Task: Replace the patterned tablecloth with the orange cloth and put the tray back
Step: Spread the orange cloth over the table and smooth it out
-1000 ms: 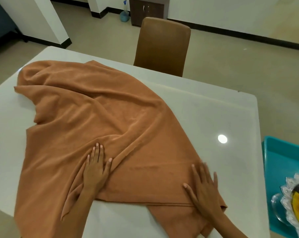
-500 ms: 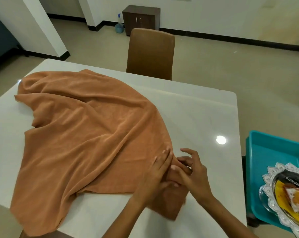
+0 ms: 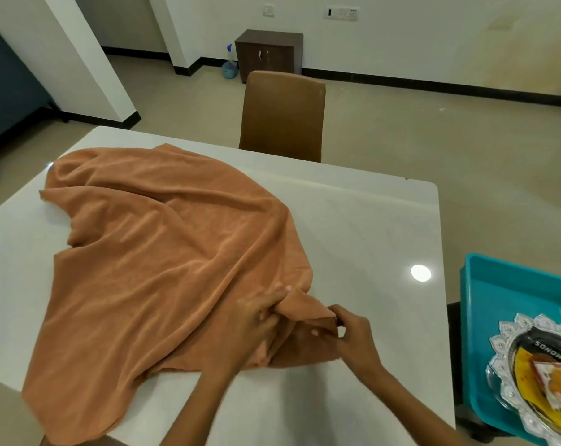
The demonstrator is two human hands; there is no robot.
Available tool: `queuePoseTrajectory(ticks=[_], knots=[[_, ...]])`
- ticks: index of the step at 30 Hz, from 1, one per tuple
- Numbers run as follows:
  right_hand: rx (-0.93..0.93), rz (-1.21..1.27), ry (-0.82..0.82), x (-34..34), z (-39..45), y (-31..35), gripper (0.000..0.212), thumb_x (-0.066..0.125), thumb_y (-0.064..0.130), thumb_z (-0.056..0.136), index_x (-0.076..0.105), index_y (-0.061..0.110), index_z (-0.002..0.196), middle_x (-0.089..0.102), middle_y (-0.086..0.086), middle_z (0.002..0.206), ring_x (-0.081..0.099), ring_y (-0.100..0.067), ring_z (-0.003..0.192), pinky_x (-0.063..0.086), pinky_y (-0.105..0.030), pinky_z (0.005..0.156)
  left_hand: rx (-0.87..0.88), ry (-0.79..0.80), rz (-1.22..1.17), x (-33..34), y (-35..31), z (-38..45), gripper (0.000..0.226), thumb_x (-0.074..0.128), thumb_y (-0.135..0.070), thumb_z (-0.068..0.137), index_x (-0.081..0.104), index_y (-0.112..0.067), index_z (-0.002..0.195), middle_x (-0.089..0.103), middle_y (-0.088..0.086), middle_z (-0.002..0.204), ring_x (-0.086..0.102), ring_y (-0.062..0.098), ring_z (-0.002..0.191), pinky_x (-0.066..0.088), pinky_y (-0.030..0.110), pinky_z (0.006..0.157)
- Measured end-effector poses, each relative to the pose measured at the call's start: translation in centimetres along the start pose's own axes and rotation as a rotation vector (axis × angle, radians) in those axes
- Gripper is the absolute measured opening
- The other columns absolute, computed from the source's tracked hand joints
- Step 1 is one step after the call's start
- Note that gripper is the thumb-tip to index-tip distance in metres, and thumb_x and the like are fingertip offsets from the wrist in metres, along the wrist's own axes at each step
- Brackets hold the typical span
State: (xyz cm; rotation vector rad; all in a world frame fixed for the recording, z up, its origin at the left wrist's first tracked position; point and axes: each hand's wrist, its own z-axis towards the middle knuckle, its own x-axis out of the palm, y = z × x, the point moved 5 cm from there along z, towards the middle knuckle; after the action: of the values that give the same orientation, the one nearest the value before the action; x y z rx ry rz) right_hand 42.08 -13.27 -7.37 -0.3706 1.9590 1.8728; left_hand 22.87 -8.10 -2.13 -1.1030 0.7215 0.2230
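Observation:
The orange cloth (image 3: 163, 252) lies rumpled over the left half of the white table (image 3: 369, 226), one part hanging off the near edge. Its near right corner is bunched up between my hands. My left hand (image 3: 253, 323) grips a fold of that corner, and my right hand (image 3: 346, 336) pinches the cloth's edge just to the right. The teal tray (image 3: 510, 304) sits off the table's right side, holding a silver dish (image 3: 510, 378) with packets in it. No patterned tablecloth is in view.
A brown chair (image 3: 282, 117) stands at the far side of the table. Behind it are a small dark cabinet (image 3: 268, 54) and a blue spray bottle (image 3: 229, 66) on the floor. A white pillar (image 3: 89, 59) rises at the back left.
My hands came off the flat cloth, met at its near right corner and took hold of it, lifting it into a bunch. The view tilted up and shifted left.

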Motion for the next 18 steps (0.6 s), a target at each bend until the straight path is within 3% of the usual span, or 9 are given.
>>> queuePoseTrajectory(ticks=[1, 2, 3, 5, 8, 12, 15, 18], knots=[[-0.018, -0.037, -0.018, -0.6, 0.6, 0.1, 0.013, 0.076, 0.025, 0.070, 0.065, 0.027, 0.078, 0.066, 0.012, 0.071, 0.062, -0.008, 0.068, 0.050, -0.032, 0.062, -0.027, 0.042, 0.110, -1.0, 1.7, 0.0, 0.063, 0.067, -0.053, 0.074, 0.047, -0.040, 0.133, 0.047, -0.018, 0.139, 0.041, 0.002, 0.131, 0.021, 0.034, 0.115], [-0.031, -0.069, -0.034, -1.3, 1.1, -0.2, 0.010, 0.073, 0.027, 0.070, 0.065, 0.024, 0.075, 0.065, 0.011, 0.069, 0.061, -0.009, 0.067, 0.050, -0.032, 0.062, -0.108, 0.019, 0.223, -2.1, 4.6, -0.6, 0.080, 0.062, -0.069, 0.066, 0.040, -0.039, 0.137, 0.030, -0.015, 0.148, 0.021, 0.005, 0.141, -0.002, 0.032, 0.118], [-0.031, -0.109, -0.040, -1.9, 1.5, -0.5, 0.011, 0.071, 0.028, 0.070, 0.064, 0.020, 0.073, 0.063, 0.008, 0.068, 0.060, -0.011, 0.065, 0.049, -0.033, 0.060, -0.240, -0.051, 0.325, -3.4, 7.3, -1.3, 0.089, 0.054, -0.077, 0.063, 0.036, -0.035, 0.140, 0.022, -0.012, 0.150, 0.012, 0.007, 0.142, -0.014, 0.030, 0.114], [-0.012, -0.203, -0.014, -2.4, 2.0, -1.4, 0.020, 0.069, 0.029, 0.073, 0.060, 0.012, 0.069, 0.059, 0.003, 0.065, 0.056, -0.014, 0.060, 0.047, -0.038, 0.056, -0.563, -0.181, 0.512, -5.6, 12.7, -4.0, 0.092, 0.028, -0.081, 0.073, 0.034, -0.023, 0.144, 0.018, 0.003, 0.156, 0.010, 0.021, 0.144, -0.008, 0.046, 0.115], [0.017, -0.371, 0.032, -2.9, 3.2, -2.4, 0.018, 0.071, 0.021, 0.075, 0.059, 0.010, 0.069, 0.056, -0.001, 0.066, 0.054, -0.020, 0.059, 0.047, -0.042, 0.055, -0.932, -0.129, 0.519, -5.8, 18.5, -8.4, 0.105, 0.003, -0.080, 0.077, 0.024, -0.007, 0.148, 0.017, 0.027, 0.153, 0.011, 0.039, 0.143, 0.010, 0.060, 0.113], [0.009, -0.557, -0.073, -6.4, 7.4, -2.3, 0.011, 0.067, 0.017, 0.070, 0.063, 0.006, 0.069, 0.058, -0.007, 0.068, 0.056, -0.030, 0.060, 0.044, -0.039, 0.053, -0.960, -0.059, 0.612, -5.1, 20.6, -10.6, 0.081, 0.019, -0.063, 0.086, 0.031, -0.011, 0.147, 0.027, 0.028, 0.149, 0.026, 0.043, 0.137, 0.023, 0.060, 0.106], [0.005, -0.730, -0.157, -9.6, 11.4, -0.4, 0.005, 0.058, 0.009, 0.069, 0.059, 0.003, 0.068, 0.057, -0.011, 0.073, 0.056, -0.035, 0.064, 0.036, -0.032, 0.052, -0.873, -0.055, 0.681, -6.2, 21.3, -10.3, 0.076, 0.020, -0.060, 0.088, 0.031, -0.012, 0.147, 0.029, 0.026, 0.149, 0.028, 0.041, 0.137, 0.023, 0.054, 0.109], [-0.115, -0.830, -0.267, -11.8, 14.4, 2.3, 0.014, 0.050, 0.005, 0.065, 0.060, 0.005, 0.075, 0.057, -0.011, 0.081, 0.055, -0.035, 0.070, 0.034, -0.030, 0.054, -0.822, -0.040, 0.713, -7.9, 23.2, -10.2, 0.076, 0.019, -0.058, 0.089, 0.033, -0.010, 0.146, 0.031, 0.027, 0.147, 0.030, 0.043, 0.135, 0.023, 0.053, 0.109]])
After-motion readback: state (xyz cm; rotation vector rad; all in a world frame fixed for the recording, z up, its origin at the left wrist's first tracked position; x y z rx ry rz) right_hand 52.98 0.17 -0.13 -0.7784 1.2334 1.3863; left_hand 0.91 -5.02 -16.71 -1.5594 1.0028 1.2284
